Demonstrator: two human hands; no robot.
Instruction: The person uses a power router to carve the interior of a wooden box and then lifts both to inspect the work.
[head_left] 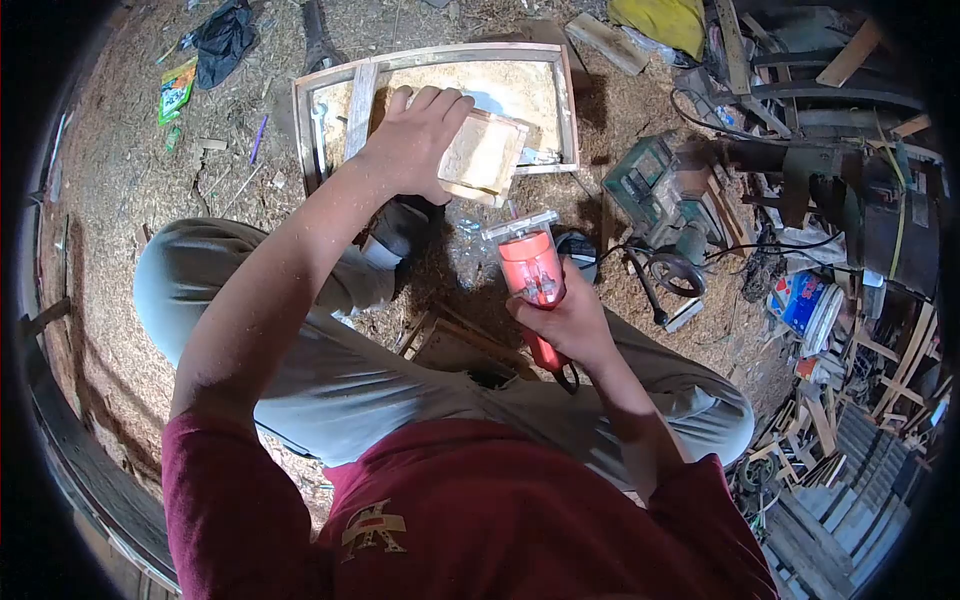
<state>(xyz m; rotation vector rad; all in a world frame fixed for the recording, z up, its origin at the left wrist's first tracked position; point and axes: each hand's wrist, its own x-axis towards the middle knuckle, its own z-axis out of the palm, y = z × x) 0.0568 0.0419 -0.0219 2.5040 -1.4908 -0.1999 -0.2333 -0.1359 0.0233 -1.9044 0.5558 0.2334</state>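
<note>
My left hand (418, 140) grips a small, pale wooden box (482, 158) by its left side, the thumb at the near edge and the fingers over the far side. The box is tilted above a large wooden frame (440, 52). My right hand (567, 318) is wrapped around a red trim router (530, 268), whose flat base plate (520, 225) points away from me, just short of the box. A black loop, probably its cord, hangs from the router's rear end. The bit cannot be made out.
Inside the frame lie a wrench (320, 128) and sawdust. At right stand a green machine (648, 180) with a handwheel and a blue-and-white bucket (803, 302) near heaped wood scraps (815, 430). A black bag (224, 45) lies at upper left.
</note>
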